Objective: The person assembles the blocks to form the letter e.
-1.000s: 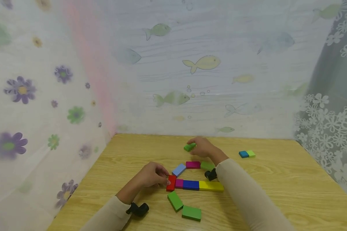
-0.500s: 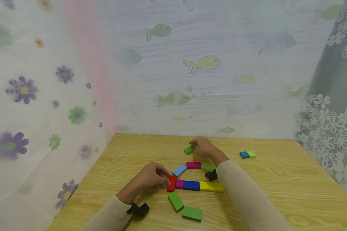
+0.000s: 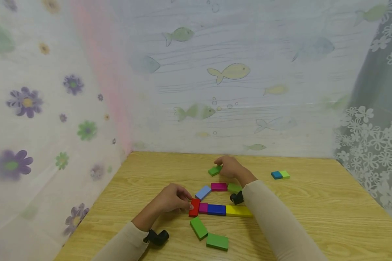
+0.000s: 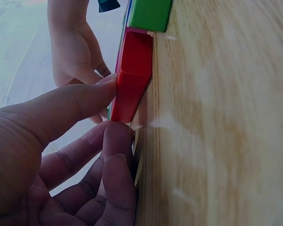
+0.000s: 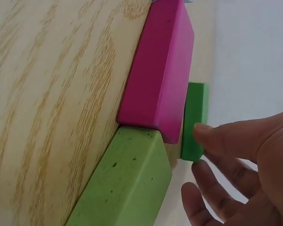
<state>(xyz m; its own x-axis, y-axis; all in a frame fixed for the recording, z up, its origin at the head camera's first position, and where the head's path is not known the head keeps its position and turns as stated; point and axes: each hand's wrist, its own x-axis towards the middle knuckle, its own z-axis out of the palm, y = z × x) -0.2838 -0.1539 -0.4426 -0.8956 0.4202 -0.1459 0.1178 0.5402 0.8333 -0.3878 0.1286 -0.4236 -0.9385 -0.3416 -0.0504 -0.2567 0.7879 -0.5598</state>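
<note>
My left hand (image 3: 172, 198) holds the red block (image 3: 194, 207) at its left side; in the left wrist view the thumb lies against its face and the fingertips are at its near end. A magenta square block (image 3: 203, 208), a blue block (image 3: 216, 210) and a long yellow block (image 3: 238, 211) run rightward from the red one in a row. Farther back, my right hand (image 3: 230, 168) pinches one end of a green block (image 5: 194, 117) between thumb and fingers. That block is close over the table behind the magenta oblong block (image 3: 219, 187).
A light blue block (image 3: 203, 192) and a light green block (image 3: 234, 188) flank the magenta oblong. Nearer me lie two green blocks, one slanted (image 3: 199, 228). A teal block (image 3: 276, 175) and a lime block (image 3: 285, 174) sit back right. A fish-printed curtain (image 3: 228, 108) hangs behind the table.
The green block at my right hand has dropped slightly and turned a little, with more of it showing left of the fingers. My left hand stays at the red block.
</note>
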